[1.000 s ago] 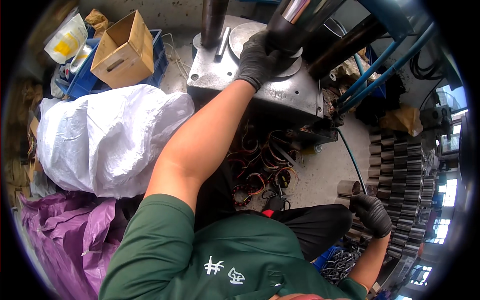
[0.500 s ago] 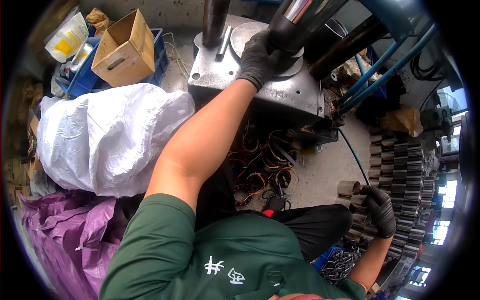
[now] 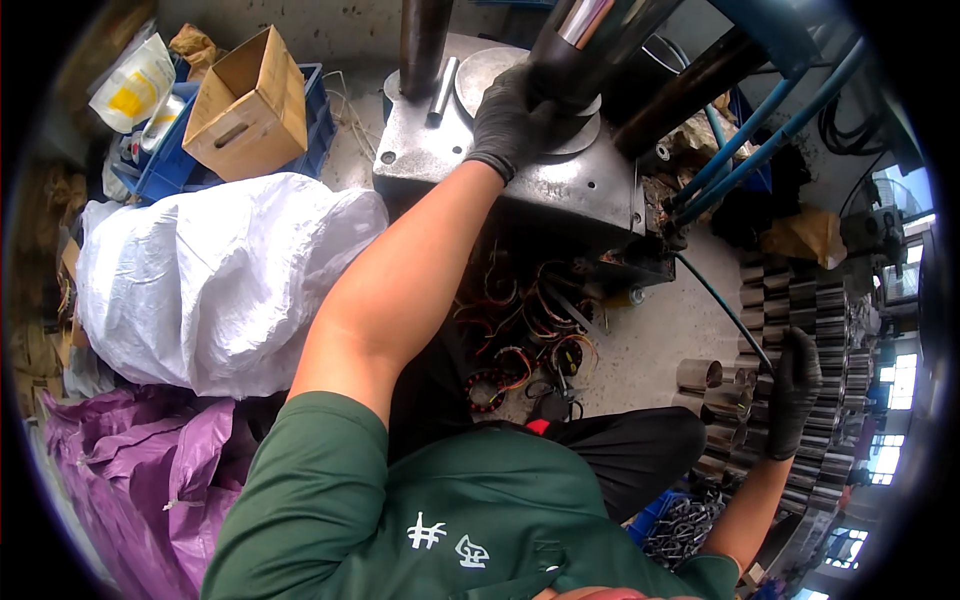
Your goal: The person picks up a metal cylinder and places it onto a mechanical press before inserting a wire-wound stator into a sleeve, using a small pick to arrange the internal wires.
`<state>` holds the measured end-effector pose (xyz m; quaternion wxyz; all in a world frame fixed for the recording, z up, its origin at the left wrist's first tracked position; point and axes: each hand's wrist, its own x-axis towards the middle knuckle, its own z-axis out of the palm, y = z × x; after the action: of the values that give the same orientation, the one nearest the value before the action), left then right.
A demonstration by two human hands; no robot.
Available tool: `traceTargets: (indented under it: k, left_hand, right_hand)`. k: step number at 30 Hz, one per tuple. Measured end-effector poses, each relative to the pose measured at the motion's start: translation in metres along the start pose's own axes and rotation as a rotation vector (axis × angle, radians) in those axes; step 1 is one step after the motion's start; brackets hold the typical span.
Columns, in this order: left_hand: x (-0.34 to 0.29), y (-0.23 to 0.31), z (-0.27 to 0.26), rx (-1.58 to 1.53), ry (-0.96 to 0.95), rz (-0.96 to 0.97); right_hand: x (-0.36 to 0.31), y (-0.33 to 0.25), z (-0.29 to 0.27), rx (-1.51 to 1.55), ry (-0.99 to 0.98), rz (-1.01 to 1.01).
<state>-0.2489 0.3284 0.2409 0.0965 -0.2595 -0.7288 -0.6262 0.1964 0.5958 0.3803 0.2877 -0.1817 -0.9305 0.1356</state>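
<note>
My left hand (image 3: pixel 508 122), in a black glove, is closed around the side of a dark metal cylinder (image 3: pixel 562 72) beneath the shiny ram of a press. Its far fingers are partly hidden. The cylinder stands over round plates (image 3: pixel 572 138) on the press's steel bed (image 3: pixel 420 150). At the right, my gloved right hand (image 3: pixel 796 392) is upright with its fingers stretched out. The end of a thin dark lever rod (image 3: pixel 722 305) meets its thumb side. That rod slants down from the bed's right corner.
A short metal bar (image 3: pixel 443 92) lies on the bed. Several rows of metal sleeves (image 3: pixel 815 350) stand at the right. Coiled wires (image 3: pixel 520 320) lie below the press. A white sack (image 3: pixel 230 280), a purple sack (image 3: pixel 140 450) and a cardboard box (image 3: pixel 245 115) are at the left.
My right hand has moved right, and the lever's end has swung right with it. Its fingers have straightened from a curled grip. My left hand stays at the cylinder.
</note>
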Motion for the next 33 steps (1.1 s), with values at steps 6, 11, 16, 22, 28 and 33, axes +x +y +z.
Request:
traceTargets:
  k: [6,11,16,22,28,33]
  left_hand:
    - [0.002,-0.035,-0.016,0.142,0.107,0.032]
    - [-0.010,-0.052,-0.061,0.234,0.157,-0.095]
    - [-0.025,-0.063,-0.077,0.566,0.018,-0.202]
    - [-0.065,-0.047,-0.039,1.090,-0.326,-0.003]
    - [-0.123,0.014,0.011,0.655,-0.802,0.483]
    - [-0.118,0.026,0.029,0.373,-0.926,0.547]
  right_hand:
    - [0.096,0.015,-0.016,-0.129,0.217,-0.232]
    - [0.198,0.037,-0.011,-0.863,0.261,-0.641]
    - [0.228,0.070,-0.005,-0.689,0.343,-0.693]
    - [0.224,0.048,0.000,-0.705,0.267,-0.511]
    - [0.220,0.031,0.006,-0.285,0.263,-0.091]
    - [0.221,0.038,0.004,-0.283,0.265,-0.100]
